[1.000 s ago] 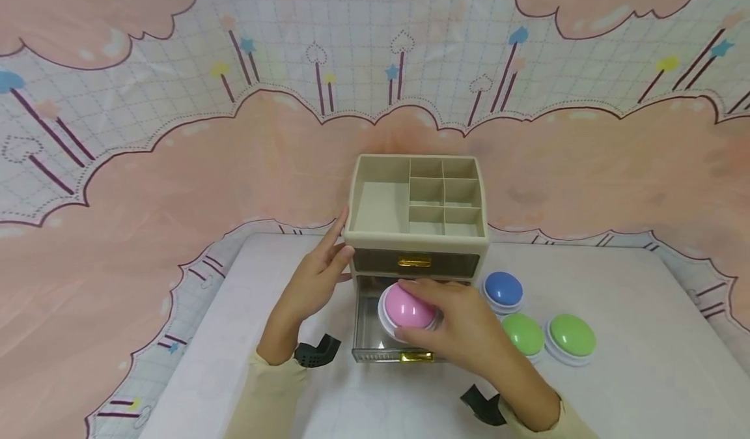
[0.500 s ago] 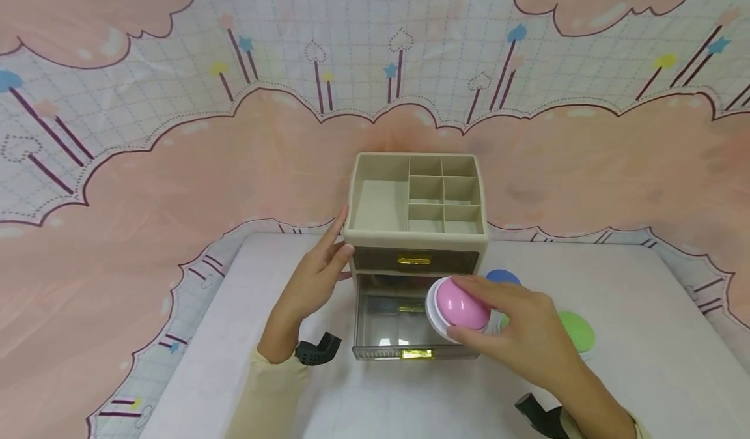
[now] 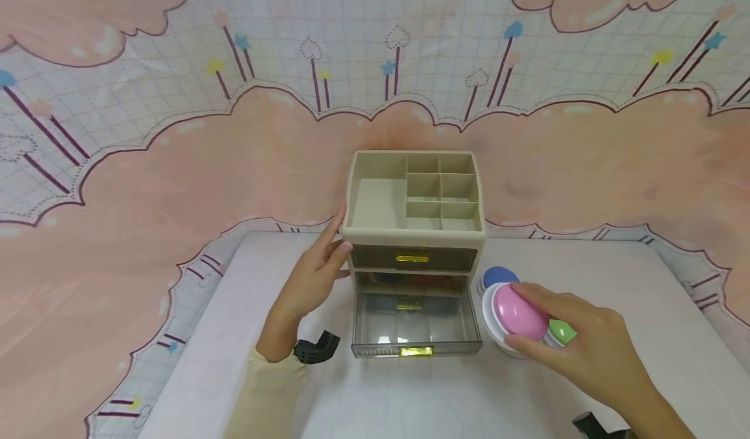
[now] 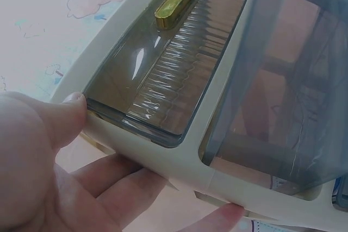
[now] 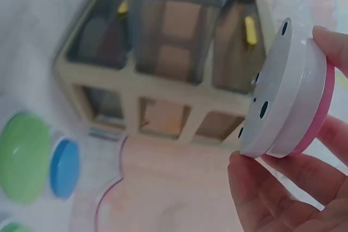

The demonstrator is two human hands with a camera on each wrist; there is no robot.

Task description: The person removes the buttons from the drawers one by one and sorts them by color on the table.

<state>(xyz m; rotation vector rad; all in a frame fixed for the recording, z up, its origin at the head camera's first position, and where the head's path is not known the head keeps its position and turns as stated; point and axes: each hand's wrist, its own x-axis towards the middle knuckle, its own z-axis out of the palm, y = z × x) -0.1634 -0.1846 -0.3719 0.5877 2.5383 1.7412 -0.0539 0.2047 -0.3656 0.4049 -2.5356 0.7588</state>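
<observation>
My right hand (image 3: 592, 344) grips a push button with a pink dome and a white round base (image 3: 521, 312), held between thumb and fingers to the right of the drawer organizer (image 3: 414, 237). In the right wrist view the flat underside of this push button (image 5: 272, 96) shows dark holes. My left hand (image 3: 310, 283) rests against the beige organizer's left side. Its thumb touches the front corner in the left wrist view, and its fingers lie along the side. Below a closed upper drawer, a transparent drawer (image 3: 375, 350) stands pulled out, with nothing seen inside.
A blue push button (image 3: 500, 275) and a green one (image 3: 562, 331) are on the white table (image 3: 633, 283), partly hidden by the pink one and my right hand. The organizer's top has several compartments. A patterned cloth (image 3: 263, 146) hangs behind.
My right hand has lifted the pink push button out of the pulled-out drawer and carried it right, over the other push buttons. My left hand stays at the organizer's side.
</observation>
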